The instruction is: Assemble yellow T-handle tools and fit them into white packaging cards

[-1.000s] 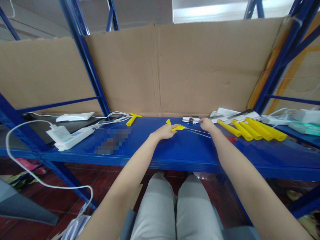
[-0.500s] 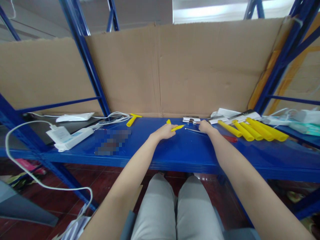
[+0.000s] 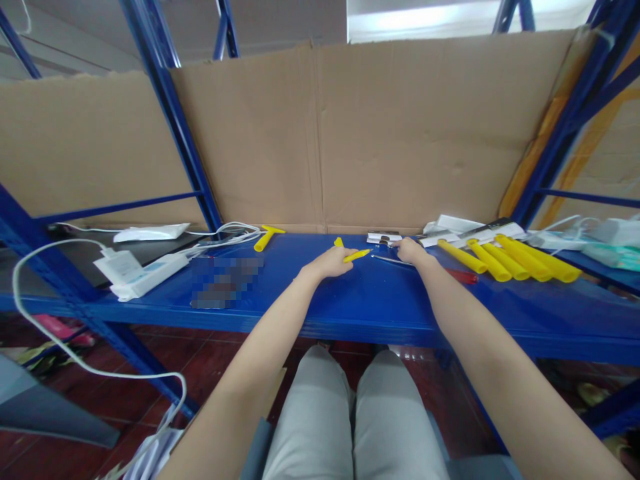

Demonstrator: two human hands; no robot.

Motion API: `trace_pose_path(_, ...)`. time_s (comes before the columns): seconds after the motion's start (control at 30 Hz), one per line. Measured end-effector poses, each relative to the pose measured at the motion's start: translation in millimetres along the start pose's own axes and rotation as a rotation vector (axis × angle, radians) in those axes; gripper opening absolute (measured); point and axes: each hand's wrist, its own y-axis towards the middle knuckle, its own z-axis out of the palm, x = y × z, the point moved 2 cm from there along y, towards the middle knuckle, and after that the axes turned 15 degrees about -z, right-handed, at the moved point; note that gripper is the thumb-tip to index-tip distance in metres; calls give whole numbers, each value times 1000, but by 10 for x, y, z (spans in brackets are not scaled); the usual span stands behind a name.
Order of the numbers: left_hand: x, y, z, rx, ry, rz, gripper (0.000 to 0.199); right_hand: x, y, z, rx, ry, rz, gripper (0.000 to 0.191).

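Observation:
My left hand [image 3: 334,263] is closed around a yellow T-shaped handle [image 3: 357,255], whose pointed end juts out to the right; its other end shows above my fingers. Just across from it, my right hand [image 3: 411,251] has its fingers bent together at the edge of a small white and dark piece with a metal clip [image 3: 384,239]. Whatever those fingertips hold is too small to make out. Beneath the right hand a thin metal shaft [image 3: 390,260] lies on the blue shelf [image 3: 370,293], in line with a red handle [image 3: 463,276] beyond my forearm.
Several yellow tube-handled tools [image 3: 537,260] with white and black heads lie at right. Another yellow T-shaped piece [image 3: 267,237] rests at back left, near white cables [image 3: 240,233] and a power strip [image 3: 150,275]. A cardboard sheet [image 3: 380,140] stands behind, between blue posts [image 3: 187,140].
Both hands keep nearly the same place, the left still gripping the yellow handle. The view has shifted very slightly.

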Motion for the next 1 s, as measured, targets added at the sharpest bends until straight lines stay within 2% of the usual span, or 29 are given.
trace_pose_path(0.43,-1,-6,8,-6,-8,-2,39,173,-72,-125,2,-20,16,30)
trace_pose_path(0.73,10,4,24,8,-18,-11,45,200,-26,-122,-34,-57,49,26)
trace_pose_path(1.0,6,-8,20,7,-31,-9,45,231,-46,-131,-52,-60,45,30)
